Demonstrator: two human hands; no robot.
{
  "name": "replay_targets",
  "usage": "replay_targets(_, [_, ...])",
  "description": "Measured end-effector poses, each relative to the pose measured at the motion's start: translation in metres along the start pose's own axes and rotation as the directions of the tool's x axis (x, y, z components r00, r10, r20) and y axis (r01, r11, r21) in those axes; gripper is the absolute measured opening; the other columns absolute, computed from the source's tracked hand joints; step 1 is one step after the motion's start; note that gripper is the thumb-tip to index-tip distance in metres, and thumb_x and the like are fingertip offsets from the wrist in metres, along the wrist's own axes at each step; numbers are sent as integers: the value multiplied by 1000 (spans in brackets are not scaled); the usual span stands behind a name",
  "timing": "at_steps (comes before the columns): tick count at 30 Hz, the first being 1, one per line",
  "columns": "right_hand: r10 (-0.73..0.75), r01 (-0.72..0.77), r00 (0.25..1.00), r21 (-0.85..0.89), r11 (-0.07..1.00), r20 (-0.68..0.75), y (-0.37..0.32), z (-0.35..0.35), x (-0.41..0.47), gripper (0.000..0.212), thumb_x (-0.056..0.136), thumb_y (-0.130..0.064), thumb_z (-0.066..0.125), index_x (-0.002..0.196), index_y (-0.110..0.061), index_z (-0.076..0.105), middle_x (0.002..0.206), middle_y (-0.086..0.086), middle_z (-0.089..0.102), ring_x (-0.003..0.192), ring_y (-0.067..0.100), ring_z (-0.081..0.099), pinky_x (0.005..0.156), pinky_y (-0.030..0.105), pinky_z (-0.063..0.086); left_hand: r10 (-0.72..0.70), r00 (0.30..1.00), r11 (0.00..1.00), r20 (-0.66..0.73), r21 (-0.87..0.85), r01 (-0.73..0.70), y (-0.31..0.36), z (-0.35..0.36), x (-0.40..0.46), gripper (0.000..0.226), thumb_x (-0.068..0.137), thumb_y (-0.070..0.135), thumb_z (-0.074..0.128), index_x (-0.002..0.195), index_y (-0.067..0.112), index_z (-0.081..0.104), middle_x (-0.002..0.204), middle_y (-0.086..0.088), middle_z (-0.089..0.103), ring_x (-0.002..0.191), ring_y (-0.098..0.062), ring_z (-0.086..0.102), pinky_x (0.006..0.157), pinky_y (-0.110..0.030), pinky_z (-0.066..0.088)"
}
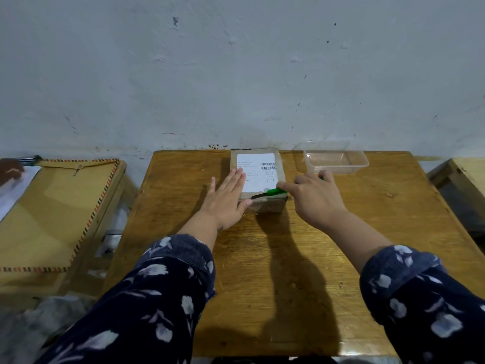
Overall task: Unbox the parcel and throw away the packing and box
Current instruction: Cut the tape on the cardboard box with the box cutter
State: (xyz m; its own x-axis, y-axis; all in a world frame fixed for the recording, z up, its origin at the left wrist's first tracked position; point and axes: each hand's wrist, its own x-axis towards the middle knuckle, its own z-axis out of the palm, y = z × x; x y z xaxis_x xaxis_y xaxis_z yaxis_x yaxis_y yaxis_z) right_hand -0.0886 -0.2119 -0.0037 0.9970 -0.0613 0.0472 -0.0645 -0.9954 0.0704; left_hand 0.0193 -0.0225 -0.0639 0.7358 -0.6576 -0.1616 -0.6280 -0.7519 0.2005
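1. Nearest me, I see both forearms in dark flowered sleeves reaching forward over the bare near half of the wooden table (288, 285). Nothing lies on that part.

2. My left hand (226, 199) lies flat with straight fingers on the parcel's left side, the fingertips on the top face and the thumb at its near left corner. It presses and steadies the parcel; it does not grip.

3. My right hand (316, 198) is curled round the green-handled knife (267, 193), forefinger laid along the handle. The dark blade points left and rests along the near top edge of the parcel, its tip close to my left thumb.

4. The parcel (258, 179), a brown box with a white shipping label (256, 172) on top, sits toward the table's far edge, a little left of its middle, and looks sealed.

5. I judge the step in hand to be the opening cut: slitting the tape along that near edge. Nothing is out of the box yet, so the task is at its start.

6. The next move calls for a shallow, steady draw of the blade along the seam, with my left thumb kept out of its line, since the tip points at it.

7. Farther right, near the far right corner, stands a clear plastic tub (338, 160), well apart from the parcel.

8. Beyond the far edge is the wall (236, 74).
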Motion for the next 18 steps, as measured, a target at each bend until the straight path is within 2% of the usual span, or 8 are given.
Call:
replay_targets(3, [-11, 11, 1000, -11, 1000, 0, -1, -1, -2, 50, 93, -15, 37, 138, -37, 40, 112, -2, 62, 110, 22, 51, 97, 42, 26, 5, 1000, 1000, -3, 7, -5, 1, 0, 0, 71, 100, 50, 27, 154, 17, -6, 161, 2, -14, 147, -12, -16, 119, -53, -4])
replay_targets(12, [38, -37, 999, 66, 997, -22, 6, 2, -5, 46, 96, -17, 36, 136, -39, 43, 110, -4, 63, 108, 21, 51, 87, 39, 26, 2, 1000, 999, 15, 42, -3, 0, -1, 0, 71, 100, 51, 24, 154, 17, -9, 161, 2, -17, 146, -12, -18, 118, -55, -7])
replay_targets(18, [21, -24, 999, 72, 997, 34, -3, 5, -4, 45, 95, -20, 37, 136, -38, 43, 110, -3, 62, 107, 22, 50, 89, 41, 27, -7, 1000, 999, 25, 49, 6, 2, -3, -1, 72, 100, 51, 24, 153, 17, -10, 161, 2, -18, 146, -13, -19, 117, -57, -6])
